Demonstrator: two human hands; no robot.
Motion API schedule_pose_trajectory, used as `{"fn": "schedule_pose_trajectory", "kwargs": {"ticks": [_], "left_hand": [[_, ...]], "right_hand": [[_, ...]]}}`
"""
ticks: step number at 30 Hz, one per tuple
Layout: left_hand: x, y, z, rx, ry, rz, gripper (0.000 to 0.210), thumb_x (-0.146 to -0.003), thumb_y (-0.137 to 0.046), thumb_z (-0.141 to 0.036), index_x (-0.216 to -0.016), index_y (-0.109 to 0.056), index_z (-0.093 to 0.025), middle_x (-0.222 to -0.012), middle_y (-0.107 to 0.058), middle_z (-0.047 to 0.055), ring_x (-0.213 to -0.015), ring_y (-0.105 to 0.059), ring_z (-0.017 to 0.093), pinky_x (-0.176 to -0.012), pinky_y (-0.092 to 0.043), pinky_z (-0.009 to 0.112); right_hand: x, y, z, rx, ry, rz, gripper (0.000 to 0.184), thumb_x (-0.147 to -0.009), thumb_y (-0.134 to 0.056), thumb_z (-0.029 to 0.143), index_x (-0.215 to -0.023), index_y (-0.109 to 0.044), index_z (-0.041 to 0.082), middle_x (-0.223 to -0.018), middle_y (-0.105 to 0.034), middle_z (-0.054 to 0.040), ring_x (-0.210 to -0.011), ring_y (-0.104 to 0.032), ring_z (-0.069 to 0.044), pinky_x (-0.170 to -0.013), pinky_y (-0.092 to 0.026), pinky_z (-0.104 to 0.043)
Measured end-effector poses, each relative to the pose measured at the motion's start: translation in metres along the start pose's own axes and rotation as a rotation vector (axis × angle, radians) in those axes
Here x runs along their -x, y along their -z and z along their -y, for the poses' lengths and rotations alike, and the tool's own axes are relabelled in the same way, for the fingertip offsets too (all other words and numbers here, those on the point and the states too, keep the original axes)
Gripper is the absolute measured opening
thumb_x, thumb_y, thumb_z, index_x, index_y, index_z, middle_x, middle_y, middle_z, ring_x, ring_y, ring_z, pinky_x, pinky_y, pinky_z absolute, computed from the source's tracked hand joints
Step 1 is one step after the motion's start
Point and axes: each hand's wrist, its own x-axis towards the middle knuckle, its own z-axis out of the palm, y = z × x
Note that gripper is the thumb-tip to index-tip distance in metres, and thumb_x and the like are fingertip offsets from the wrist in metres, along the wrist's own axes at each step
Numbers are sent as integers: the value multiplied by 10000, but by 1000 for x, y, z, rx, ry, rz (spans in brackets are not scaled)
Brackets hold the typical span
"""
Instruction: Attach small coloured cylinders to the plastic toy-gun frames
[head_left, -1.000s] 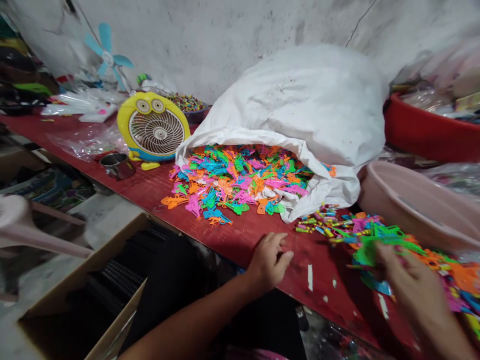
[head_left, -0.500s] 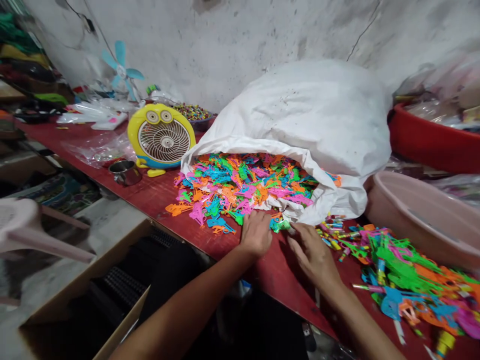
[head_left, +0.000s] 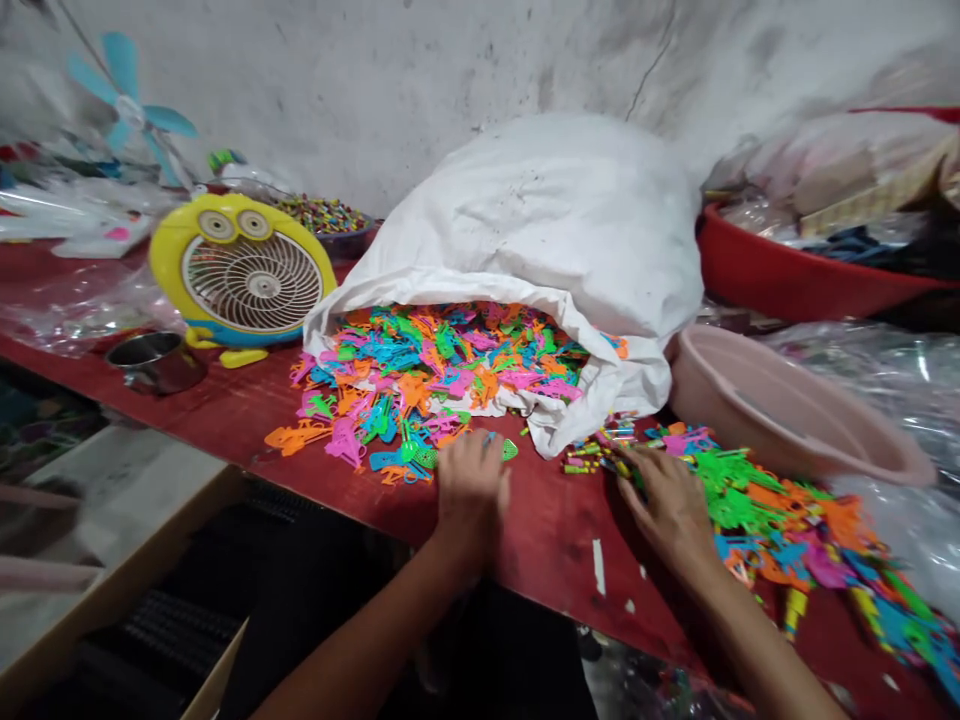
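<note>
Small flat plastic pieces (head_left: 457, 365) in orange, pink, green and blue spill from the mouth of a big white sack (head_left: 555, 220). At the front edge of that spill is my left hand (head_left: 472, 490), its fingers curled down over a few pieces. A green perforated plastic piece (head_left: 511, 450) pokes out beside its fingertips. My right hand (head_left: 671, 510) reaches with parted, bent fingers to small yellow-striped tubes (head_left: 589, 455); its fingertips are partly hidden among them. Right of this hand lies a second pile of plastic pieces (head_left: 739, 485), mixed with tubes.
Behind the right pile stand a pink basin (head_left: 795, 400) and a loaded red tub (head_left: 810, 275). To the left are a yellow fan (head_left: 255, 280), a metal cup (head_left: 156, 362) and a blue-bladed fan (head_left: 129, 110). An open cardboard box (head_left: 135, 590) sits below the red table (head_left: 540, 530).
My right hand has moved right, from the green piece near the sack's mouth to the tubes. My left hand stays by the spill. The camera view has turned right.
</note>
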Motion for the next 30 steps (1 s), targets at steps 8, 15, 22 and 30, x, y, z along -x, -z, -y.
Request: {"fn": "schedule_pose_trajectory", "kwargs": {"ticks": [8, 15, 22, 30], "left_hand": [[-34, -67, -79, 136, -362, 295, 264, -883, -501, -165, -1135, -576, -168, -1119, -595, 84, -1056, -499, 247, -939, -432, 360], [-43, -82, -80, -67, -335, 343, 242, -888, -473, -130, -1100, -589, -145, -1150, -573, 109, -1084, -486, 264, -929, -425, 383], [-17, -60, -54, -152, -281, 277, 204, -952, -433, -181, -1073, -597, -187, -1029, -585, 81, -939, -509, 245, -775, -431, 361], [0, -50, -34, -147, -179, 184, 133, -925, -464, -142, -876, -578, -191, -876, -583, 74, -868, -511, 246, -768, -410, 367]], "right_hand": [[34, 3, -39, 283, 38, -5, 245, -934, -473, 237, -1042, -686, 184, -1220, -632, -114, -1225, -480, -281, -985, -351, -449], [37, 14, -68, 299, -56, -15, 229, -895, -507, 218, -1040, -682, 189, -1234, -626, -105, -1238, -469, -276, -1054, -287, -473], [30, 10, -10, 66, -37, 74, 242, -943, -490, 330, -1093, -641, 214, -1066, -648, -85, -1047, -540, -275, -1003, -292, -514], [28, -8, -10, -300, -47, 203, 309, -963, -391, 263, -1073, -666, 174, -847, -593, -102, -814, -537, -231, -738, -448, -361]]}}
